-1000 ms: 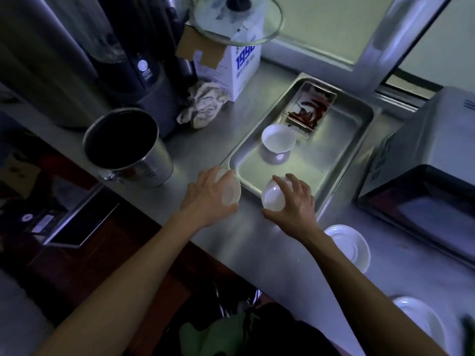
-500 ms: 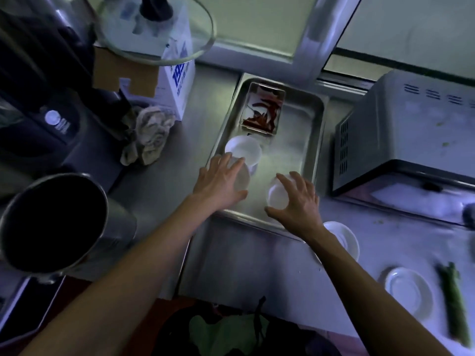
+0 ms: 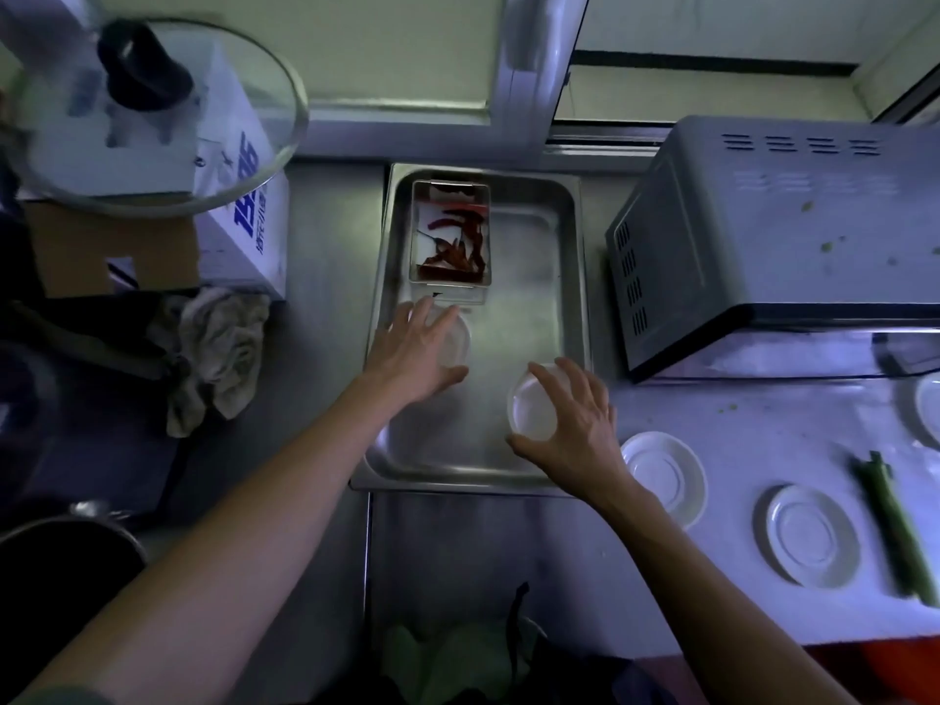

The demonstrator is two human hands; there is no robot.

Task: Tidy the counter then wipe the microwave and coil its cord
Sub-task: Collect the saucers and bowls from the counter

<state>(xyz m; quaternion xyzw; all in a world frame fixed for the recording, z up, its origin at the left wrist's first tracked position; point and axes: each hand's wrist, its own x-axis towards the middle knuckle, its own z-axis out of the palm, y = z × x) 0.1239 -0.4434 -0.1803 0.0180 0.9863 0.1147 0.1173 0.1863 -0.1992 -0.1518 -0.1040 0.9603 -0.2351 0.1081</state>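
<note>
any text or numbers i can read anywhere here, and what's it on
Blue print on the side of the white carton, under the glass lid: large characters, too blurred to read for certain.
Smaller blue line beside them on the same carton: too small to read.
Microwave: no readable label in view.
Nothing else carries text.

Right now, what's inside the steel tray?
In the steel tray: a small container of red chilies, plus two small white bowls, one under the left hand, one gripped by the right hand. The left bowl is mostly covered.
</note>
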